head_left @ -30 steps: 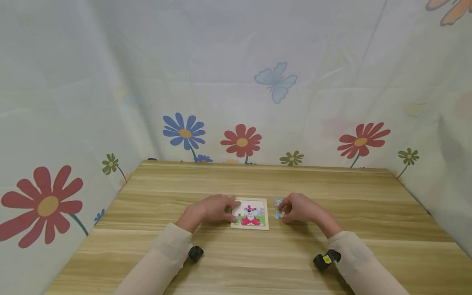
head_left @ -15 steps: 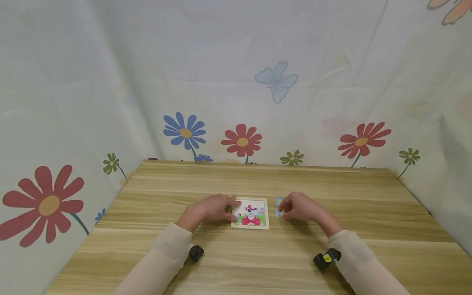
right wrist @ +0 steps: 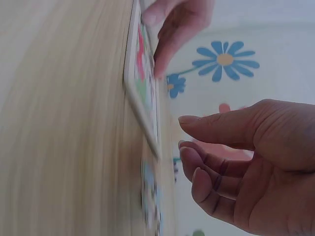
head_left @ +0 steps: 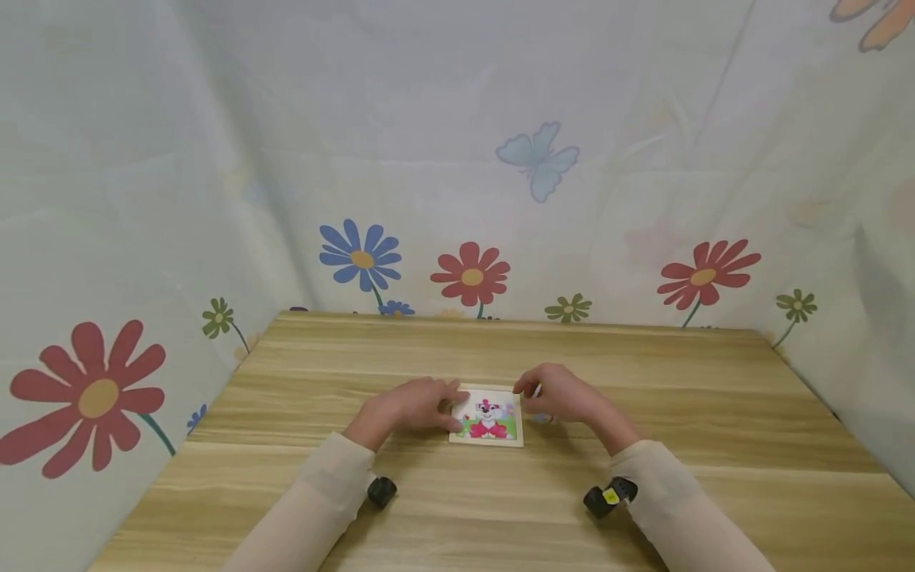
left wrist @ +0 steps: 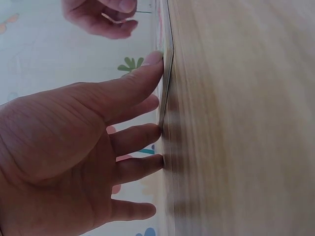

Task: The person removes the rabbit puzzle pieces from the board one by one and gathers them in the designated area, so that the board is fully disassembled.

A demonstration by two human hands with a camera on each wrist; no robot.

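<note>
Flower-printed fabric walls surround a light wooden table (head_left: 643, 373). At its middle lies a small square wooden puzzle board with a pink cartoon picture (head_left: 487, 419). Left hand (head_left: 403, 403) presses straight fingers on the board's left edge. Right hand (head_left: 557, 393) hovers loosely curled at the right edge, gripping nothing visible.

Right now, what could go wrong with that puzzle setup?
The left hand pins only the puzzle board's left edge; a push from the right hand could pivot or slide it.

Loose pieces lie beside the board, under the right hand; its fingers may brush and scatter them.
</note>
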